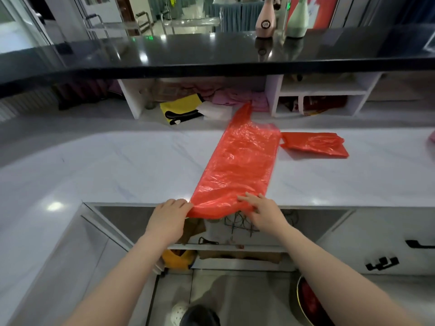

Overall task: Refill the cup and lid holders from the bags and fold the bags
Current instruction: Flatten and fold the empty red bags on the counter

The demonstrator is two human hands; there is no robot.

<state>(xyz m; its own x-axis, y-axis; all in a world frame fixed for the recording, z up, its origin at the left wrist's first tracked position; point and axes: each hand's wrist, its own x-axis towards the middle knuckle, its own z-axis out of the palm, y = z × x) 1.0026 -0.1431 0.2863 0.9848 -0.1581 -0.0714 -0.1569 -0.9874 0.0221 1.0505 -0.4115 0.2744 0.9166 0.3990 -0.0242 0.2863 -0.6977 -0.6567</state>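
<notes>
a long red bag [237, 165] is laid flat on the tabletop [117, 165], its near edge pinched by the left hand [170, 211] and pressed under the right hand [261, 208], whose fingers are straight, apparently to keep it taut for folding. a folded bag [315, 145] is parked at two o'clock.

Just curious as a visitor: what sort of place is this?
Probably the staff side of a shop or café service counter: a raised black counter top, a white marble-look worktop below, and storage cubbies between.

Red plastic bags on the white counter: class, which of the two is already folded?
The smaller red bag, lying compact to the right. The long red bag is spread flat, its near edge under both hands.
</notes>
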